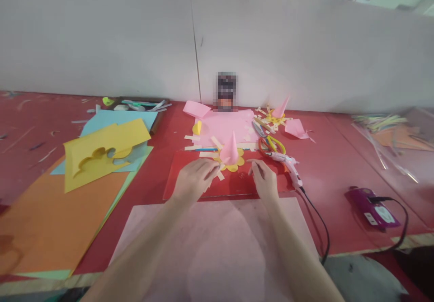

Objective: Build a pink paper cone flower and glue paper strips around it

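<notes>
Head view: the pink cone (230, 153) stands on the yellow flower (232, 168), at two o'clock from the left hand (193, 179), whose fingers lie at the flower's edge; whether they grasp anything, I cannot tell. The right hand (265, 178) is at the cone's four o'clock, fingers released, loosely curled. Both wrists cross the red board (233, 188)'s near edge; the table (327, 157) stretches between glue gun (291, 168) and purple box (368, 205).
</notes>
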Available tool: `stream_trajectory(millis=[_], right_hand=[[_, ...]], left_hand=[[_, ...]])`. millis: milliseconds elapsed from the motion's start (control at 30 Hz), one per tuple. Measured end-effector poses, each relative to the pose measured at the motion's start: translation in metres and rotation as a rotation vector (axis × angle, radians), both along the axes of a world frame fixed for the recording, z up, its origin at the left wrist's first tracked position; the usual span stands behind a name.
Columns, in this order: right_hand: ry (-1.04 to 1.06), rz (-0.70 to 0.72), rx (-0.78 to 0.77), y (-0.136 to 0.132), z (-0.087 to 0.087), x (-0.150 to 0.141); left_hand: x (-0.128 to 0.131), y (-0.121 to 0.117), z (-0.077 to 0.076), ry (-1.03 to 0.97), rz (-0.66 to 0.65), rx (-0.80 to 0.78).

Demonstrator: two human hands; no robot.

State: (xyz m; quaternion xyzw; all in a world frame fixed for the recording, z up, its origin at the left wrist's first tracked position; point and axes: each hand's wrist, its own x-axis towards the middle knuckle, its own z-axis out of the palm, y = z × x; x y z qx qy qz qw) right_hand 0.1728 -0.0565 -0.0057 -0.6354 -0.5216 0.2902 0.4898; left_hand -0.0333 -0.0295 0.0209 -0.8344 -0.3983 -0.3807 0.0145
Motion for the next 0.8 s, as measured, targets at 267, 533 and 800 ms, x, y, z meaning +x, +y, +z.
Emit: stream_trajectory(millis=[267,533,800], right_hand=[[-0.047,-0.213,0.110,-0.001,0.009,0.014],[-0.367,-0.779,0.151,-0.002,-0.009,0.075],[-0.537,-0.671,-0.214,-0.003,-0.038,0.096]], left_hand=[[0.022,-0.008,-0.014,0.258,-0.261,-0.199],[0.005,0.009,-0.019,0.141,-0.029,-0.388],[-0.001,0.014,-0.019,0.169,0.094,-0.405]])
